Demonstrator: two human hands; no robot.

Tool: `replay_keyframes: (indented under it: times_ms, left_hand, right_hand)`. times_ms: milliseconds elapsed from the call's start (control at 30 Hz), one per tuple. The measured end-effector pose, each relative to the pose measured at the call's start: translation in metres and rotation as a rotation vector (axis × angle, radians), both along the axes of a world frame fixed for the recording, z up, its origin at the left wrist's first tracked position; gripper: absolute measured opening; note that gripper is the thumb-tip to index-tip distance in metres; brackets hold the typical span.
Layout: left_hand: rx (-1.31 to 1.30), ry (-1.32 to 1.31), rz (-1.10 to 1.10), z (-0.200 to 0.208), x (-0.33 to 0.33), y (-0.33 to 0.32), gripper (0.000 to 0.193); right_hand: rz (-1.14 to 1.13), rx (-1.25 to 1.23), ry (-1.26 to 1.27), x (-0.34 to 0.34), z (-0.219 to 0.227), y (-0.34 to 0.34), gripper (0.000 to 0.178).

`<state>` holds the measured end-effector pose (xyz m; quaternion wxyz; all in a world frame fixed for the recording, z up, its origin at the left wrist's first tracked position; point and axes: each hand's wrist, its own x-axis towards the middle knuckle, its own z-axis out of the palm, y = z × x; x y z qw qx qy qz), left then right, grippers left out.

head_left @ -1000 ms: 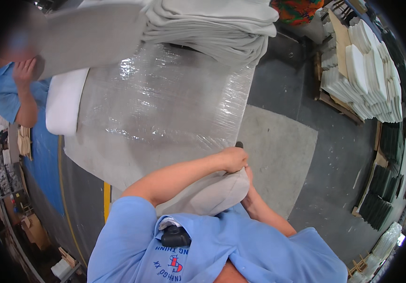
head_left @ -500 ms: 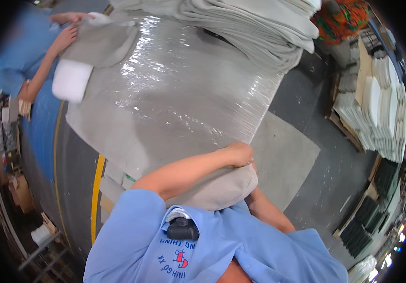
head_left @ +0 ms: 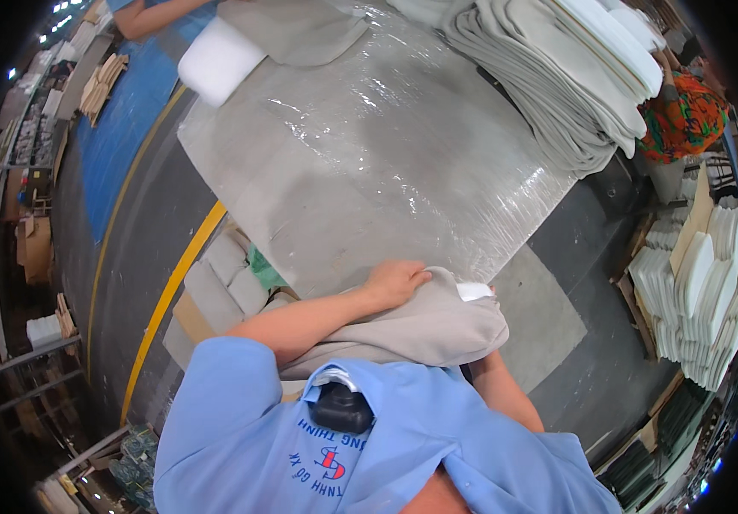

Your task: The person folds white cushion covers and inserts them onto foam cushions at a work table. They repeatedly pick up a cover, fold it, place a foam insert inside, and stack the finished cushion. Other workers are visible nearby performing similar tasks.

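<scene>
Head view: just before the light-blue cotton-like shirt (head_left: 240, 411), the left hand's (head_left: 396, 283) curled fingers hold the edge of a limp grey fabric cover (head_left: 403, 330); the right hand (head_left: 485, 364) is mostly hidden behind it, fingers impossible to tell. Beyond spreads a broad grey tabletop (head_left: 300, 236) under shiny clear plastic film (head_left: 412, 206), beside dark-grey floor (head_left: 153, 227) with a yellow stripe (head_left: 176, 291); farther, piled grey fabric sheets (head_left: 540, 86).

Left forearm (head_left: 317, 321): crosses in front of the torso, directed far and right. Left hand (head_left: 396, 284): back upward, fingers curled. Right forearm (head_left: 507, 396): directed far and left; finger position concealed.
</scene>
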<state>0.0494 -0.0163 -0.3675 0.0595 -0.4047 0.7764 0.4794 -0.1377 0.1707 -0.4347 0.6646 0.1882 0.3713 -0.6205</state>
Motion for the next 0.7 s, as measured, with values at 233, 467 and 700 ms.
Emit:
replay_keyframes:
  times_ms: [233, 467, 700]
  left_hand:
    - [-0.004, 0.058, -0.045, -0.004, 0.025, -0.013, 0.043]
    - [-0.049, -0.09, -0.02, -0.006, 0.139, 0.001, 0.049]
    - [-0.041, -0.103, 0.176, 0.006, 0.156, -0.004, 0.047]
  right_hand:
    - [0.033, -0.141, 0.068, 0.009, 0.021, -0.01, 0.071]
    - [0.075, -0.11, 0.104, 0.004, 0.021, -0.005, 0.058]
    - [0.224, 0.036, 0.346, -0.026, 0.022, 0.005, 0.047]
